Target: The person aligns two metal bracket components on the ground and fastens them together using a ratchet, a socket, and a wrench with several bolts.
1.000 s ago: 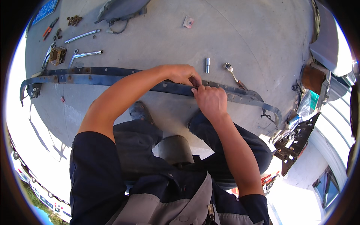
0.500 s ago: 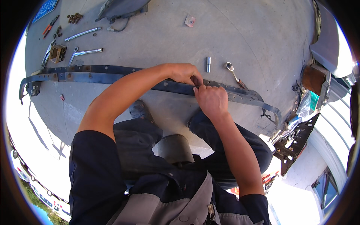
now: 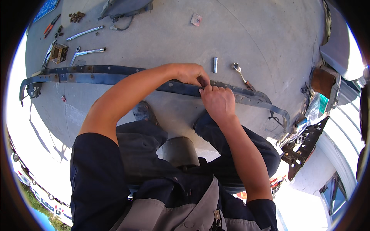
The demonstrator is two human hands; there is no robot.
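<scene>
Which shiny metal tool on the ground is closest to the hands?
The small silver socket, a short tube just beyond the long blue metal strip and the left hand. The ratchet lies farther right; the long wrenches lie far left.

Fingertips [image 3: 203,85] hide the bar [image 3: 115,75] (there).

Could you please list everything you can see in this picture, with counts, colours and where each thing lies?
long blue-grey metal strip: one, lying across the concrete ground, under both hands
silver socket: one, just beyond the strip
silver ratchet handle: one, right of the socket
silver wrenches: two, upper left
red-handled pliers: one, far upper left
small rusty box: one, left
black perforated bracket: one, right
left hand: on the strip
right hand: on the strip, fingers meeting the left
</scene>
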